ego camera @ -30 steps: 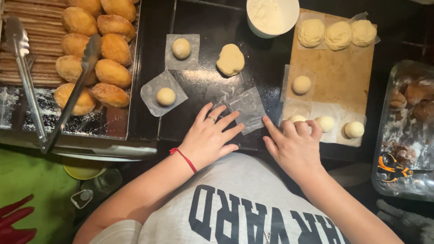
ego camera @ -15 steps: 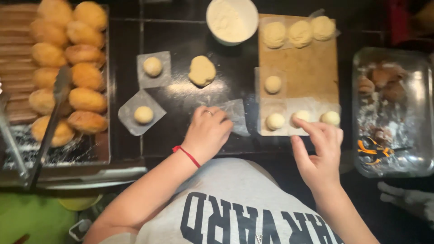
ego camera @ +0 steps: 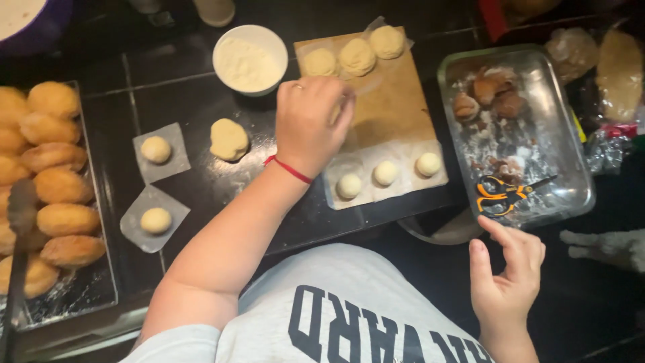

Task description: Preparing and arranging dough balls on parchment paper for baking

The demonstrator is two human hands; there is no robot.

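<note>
Nearest the camera, the right hand [ego camera: 505, 282] hangs low beside the body with palm turned inward, fingers loosely spread and holding nothing, its fingertips just below the rim of the glass dish [ego camera: 578, 171]. Orange-handled scissors [ego camera: 505, 193] lie inside that dish, near its front edge, with a few brown pieces [ego camera: 487, 94] at its far end.

The left arm stretches forward and across the dark surface [ego camera: 201, 101], a red string [ego camera: 289, 169] around the wrist. The left hand [ego camera: 310, 121] is turned knuckles-up, fingers curled down and bunched at the near left edge of the wooden board [ego camera: 396, 107]. Whether it is pinching anything cannot be told, since the fingertips are hidden under the hand.

Just in front of that hand, three small dough balls [ego camera: 386, 173] sit in a row on paper at the board's near edge. Left of the wrist, a flattened dough disc [ego camera: 228, 138] lies on the surface, and further left two more dough balls rest on separate paper squares [ego camera: 154, 218]. At the far left, a tray [ego camera: 101, 289] holds golden fried rounds [ego camera: 64, 220], with tongs [ego camera: 20, 228] laid over them.

Beyond the hand, three larger dough rounds [ego camera: 356, 55] line the board's far edge, and a white bowl of flour [ego camera: 250, 59] stands just beside them.
</note>
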